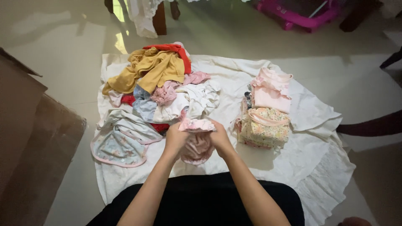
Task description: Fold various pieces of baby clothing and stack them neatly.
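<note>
Both my hands hold up a small pink garment [197, 144] by its frilled top edge, over a white sheet [301, 159] spread on the floor. My left hand [175, 139] grips its left corner and my right hand [219, 138] grips its right corner. The cloth hangs down between them. Just beyond my hands lies a loose heap of baby clothes [161, 86], with a mustard yellow top and a red piece uppermost. To the right stands a folded stack [266, 111] of pink and floral pieces.
A pale blue bib-like garment with pink trim [119, 144] lies at the left of the sheet. Brown cardboard [29, 138] fills the left side. A pink plastic tub [299, 14] and dark furniture legs [159, 19] stand at the back.
</note>
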